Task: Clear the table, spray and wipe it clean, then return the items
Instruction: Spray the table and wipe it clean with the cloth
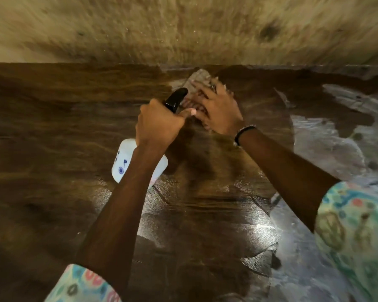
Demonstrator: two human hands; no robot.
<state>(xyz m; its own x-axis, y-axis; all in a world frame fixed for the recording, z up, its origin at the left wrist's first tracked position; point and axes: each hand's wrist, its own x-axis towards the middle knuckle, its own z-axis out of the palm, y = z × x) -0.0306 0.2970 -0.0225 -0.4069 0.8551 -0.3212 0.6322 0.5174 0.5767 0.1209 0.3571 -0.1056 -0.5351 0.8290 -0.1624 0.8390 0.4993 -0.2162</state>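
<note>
Head view, looking down: patterned short sleeves frame two bare forearms over a glossy dark wood-grain surface. Left hand grips a white spray bottle by its black nozzle; small blue label marks are unreadable. Farther off, right hand, fingers spread, presses a checked grey cloth flat, blurred.

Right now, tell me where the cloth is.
In the head view the cloth lies on the wooden table near its far edge, under the right hand, just beyond the spray bottle held by the left hand.
</note>
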